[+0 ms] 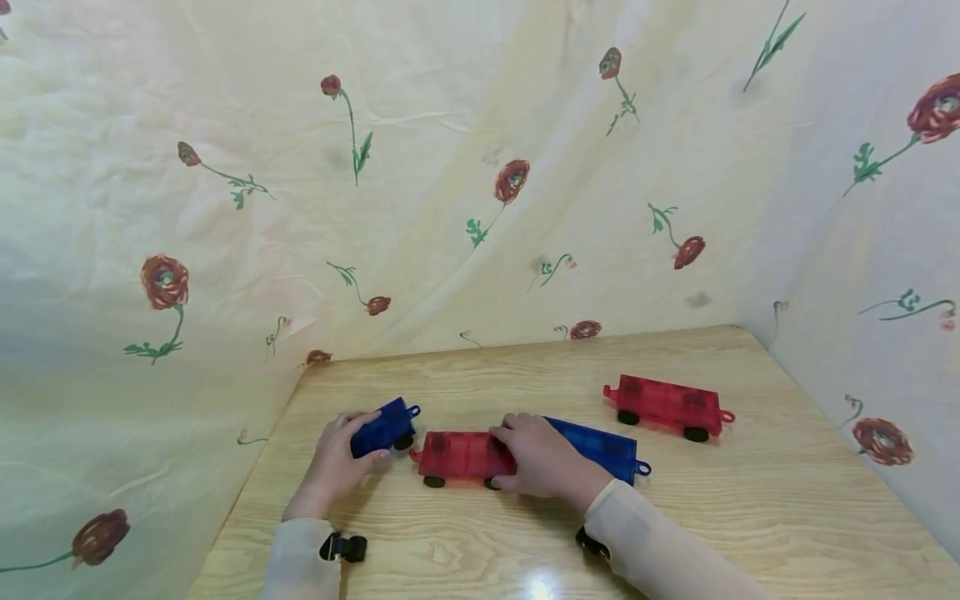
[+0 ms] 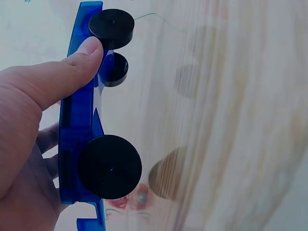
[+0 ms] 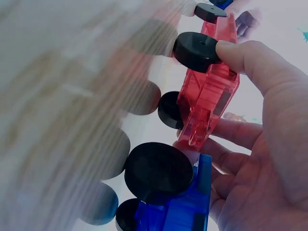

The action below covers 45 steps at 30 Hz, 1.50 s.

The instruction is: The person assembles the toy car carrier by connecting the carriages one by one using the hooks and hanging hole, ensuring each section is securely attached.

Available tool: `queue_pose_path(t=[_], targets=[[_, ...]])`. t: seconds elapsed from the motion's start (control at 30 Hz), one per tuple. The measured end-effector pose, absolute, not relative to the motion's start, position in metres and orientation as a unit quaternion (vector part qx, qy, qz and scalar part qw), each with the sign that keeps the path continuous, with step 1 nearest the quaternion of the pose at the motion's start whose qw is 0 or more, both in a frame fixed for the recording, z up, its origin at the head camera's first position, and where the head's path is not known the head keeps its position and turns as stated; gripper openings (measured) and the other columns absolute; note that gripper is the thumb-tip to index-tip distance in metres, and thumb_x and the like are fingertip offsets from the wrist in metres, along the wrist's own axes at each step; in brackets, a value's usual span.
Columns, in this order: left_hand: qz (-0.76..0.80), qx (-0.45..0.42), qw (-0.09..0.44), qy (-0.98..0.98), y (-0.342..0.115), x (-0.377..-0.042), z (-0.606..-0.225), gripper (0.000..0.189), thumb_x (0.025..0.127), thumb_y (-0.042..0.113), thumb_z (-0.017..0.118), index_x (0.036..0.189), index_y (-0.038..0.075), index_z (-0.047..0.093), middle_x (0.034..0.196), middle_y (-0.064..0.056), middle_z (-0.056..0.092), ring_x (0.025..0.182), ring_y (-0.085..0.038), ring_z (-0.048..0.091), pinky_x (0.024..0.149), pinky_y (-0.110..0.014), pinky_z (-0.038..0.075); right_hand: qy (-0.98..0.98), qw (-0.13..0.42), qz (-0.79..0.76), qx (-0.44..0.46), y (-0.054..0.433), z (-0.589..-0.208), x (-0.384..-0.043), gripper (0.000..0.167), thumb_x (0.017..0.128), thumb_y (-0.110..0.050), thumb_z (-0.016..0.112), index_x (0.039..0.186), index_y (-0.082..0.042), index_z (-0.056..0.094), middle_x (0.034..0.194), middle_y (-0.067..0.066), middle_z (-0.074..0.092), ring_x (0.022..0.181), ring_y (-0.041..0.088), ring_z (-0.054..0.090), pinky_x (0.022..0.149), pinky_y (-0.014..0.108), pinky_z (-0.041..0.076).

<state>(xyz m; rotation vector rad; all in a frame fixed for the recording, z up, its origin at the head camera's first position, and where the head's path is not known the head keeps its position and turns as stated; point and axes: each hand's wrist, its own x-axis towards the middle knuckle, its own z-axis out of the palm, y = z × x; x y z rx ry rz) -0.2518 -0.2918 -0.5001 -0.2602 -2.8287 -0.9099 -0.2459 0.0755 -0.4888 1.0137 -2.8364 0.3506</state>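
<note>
My left hand (image 1: 336, 461) grips a small blue toy train car (image 1: 381, 427) by its sides. In the left wrist view the thumb presses near a black wheel (image 2: 109, 166), and the wheels are apart from their reflections on the tabletop. My right hand (image 1: 546, 458) holds the right end of a red toy train car (image 1: 465, 455), thumb by a wheel and fingers on the far side. The red car's hook (image 1: 414, 456) points left, close to the blue car. A second blue car (image 1: 600, 448) stands just right of the red one, partly hidden by the right hand.
Another red car (image 1: 669, 406) stands at the back right, its hook to the left and its ring to the right. Flowered cloth (image 1: 420, 217) hangs along the back and sides of the wooden table (image 1: 480, 550).
</note>
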Motion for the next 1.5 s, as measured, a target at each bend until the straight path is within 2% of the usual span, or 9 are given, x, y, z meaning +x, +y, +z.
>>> queue_pose_path(t=[0.33,0.7,1.17,1.5], targets=[[-0.336,-0.095,0.076,-0.934,-0.2949,-0.2510,-0.5011,0.067,0.088,0.026,0.088,0.148,0.022,0.061,0.148,-0.010,0.052,0.136,-0.040,0.046,0.110,-0.067,0.040,-0.945,0.054,0.123,0.298,0.0798,-0.4865,-0.2488,0.073,0.086,-0.057,0.081,0.137,-0.006,0.068,0.123,0.009,0.065,0.106,0.026,0.059,0.098,0.047,0.052],[-0.337,-0.104,0.055,-0.934,-0.2885,-0.2489,-0.4971,0.065,0.086,0.025,0.089,0.146,0.025,0.063,0.145,-0.007,0.054,0.137,-0.038,0.047,0.110,-0.067,0.040,-0.948,0.057,0.120,0.291,0.0802,-0.4857,-0.2500,0.075,0.085,-0.059,0.081,0.135,-0.004,0.069,0.120,0.009,0.065,0.106,0.027,0.061,0.098,0.048,0.052],[-0.331,-0.104,0.038,-0.937,-0.2850,-0.2481,-0.4977,0.064,0.086,0.029,0.089,0.145,0.028,0.064,0.147,-0.005,0.054,0.140,-0.039,0.045,0.110,-0.069,0.039,-0.954,0.042,0.120,0.271,0.0792,-0.4850,-0.2499,0.077,0.087,-0.060,0.080,0.138,-0.004,0.066,0.124,0.010,0.065,0.112,0.029,0.061,0.104,0.051,0.049],[-0.320,-0.116,0.038,-0.940,-0.2858,-0.2477,-0.4980,0.064,0.085,0.028,0.090,0.144,0.025,0.065,0.146,-0.006,0.055,0.139,-0.039,0.046,0.112,-0.068,0.038,-0.953,0.044,0.123,0.272,0.0794,-0.4849,-0.2500,0.077,0.086,-0.060,0.080,0.138,-0.004,0.066,0.124,0.011,0.064,0.113,0.030,0.060,0.105,0.052,0.048]])
